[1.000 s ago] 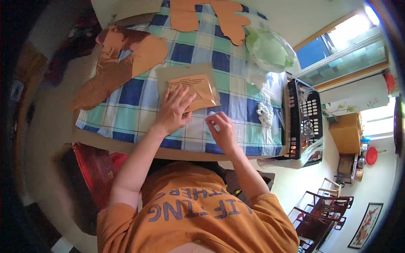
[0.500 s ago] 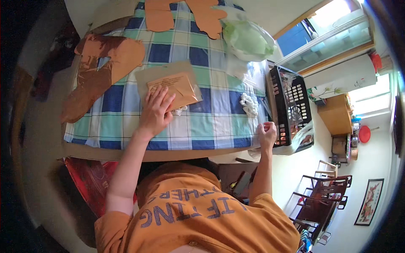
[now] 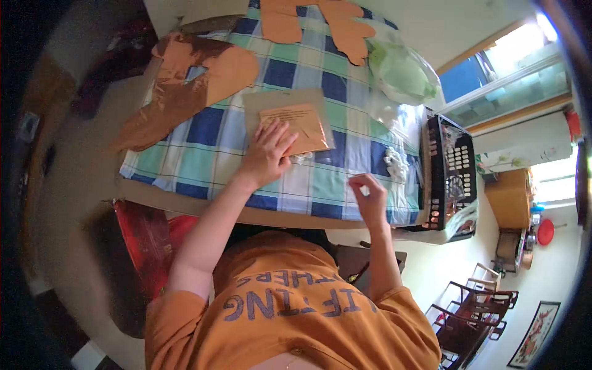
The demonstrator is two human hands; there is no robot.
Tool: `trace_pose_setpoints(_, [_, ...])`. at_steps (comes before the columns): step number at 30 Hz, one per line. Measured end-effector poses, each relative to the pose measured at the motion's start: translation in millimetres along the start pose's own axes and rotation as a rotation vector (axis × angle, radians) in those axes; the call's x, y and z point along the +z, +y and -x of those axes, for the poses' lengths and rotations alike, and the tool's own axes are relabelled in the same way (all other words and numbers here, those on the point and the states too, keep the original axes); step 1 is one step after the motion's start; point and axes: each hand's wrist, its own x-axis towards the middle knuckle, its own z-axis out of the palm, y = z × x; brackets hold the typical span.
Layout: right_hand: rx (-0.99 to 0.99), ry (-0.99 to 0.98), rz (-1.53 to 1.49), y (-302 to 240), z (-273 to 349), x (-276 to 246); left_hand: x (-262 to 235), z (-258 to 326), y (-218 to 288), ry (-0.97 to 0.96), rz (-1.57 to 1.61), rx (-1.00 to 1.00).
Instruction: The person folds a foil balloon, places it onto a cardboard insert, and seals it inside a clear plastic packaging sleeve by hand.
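Note:
My left hand (image 3: 270, 151) lies flat on a folded tan sheet (image 3: 308, 132) inside a clear plastic bag (image 3: 317, 102), fingers stretched out. A bit of white cord (image 3: 301, 158) pokes out beneath the bag's near edge. My right hand (image 3: 370, 194) hovers over the near right part of the checked tablecloth (image 3: 293, 188), thumb and fingers pinched together. Whatever may be between those fingertips is too small to make out. Just right of that hand lies a small white bundle of cord (image 3: 396, 164).
A black plastic crate (image 3: 436, 185) stands at the table's right end, with clear plastic film (image 3: 462, 222) hanging from it. A pale green plastic bag (image 3: 404, 71) sits far right. Orange-brown flat cutouts (image 3: 231, 71) lie at the far left, and another (image 3: 280, 24) lies at the back.
My right hand has moved left, away from the crate side, and now hangs over the cloth. My left hand stays on the bagged sheet. The whole view has shifted and tilted slightly.

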Motion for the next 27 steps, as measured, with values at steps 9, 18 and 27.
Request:
trace_pose_setpoints(9, [0.029, 0.056, 0.019, 2, -25, 45, 1, 2, -2, 0.017, 0.003, 0.023])
trace_pose_setpoints(18, [-0.015, 0.103, 0.063, -9, -37, 80, 4, 1, -4, -0.042, 0.026, 0.012])
trace_pose_setpoints(27, [0.116, 0.214, -0.096, 10, 22, 39, 4, 1, -3, 0.023, 0.036, 0.025])
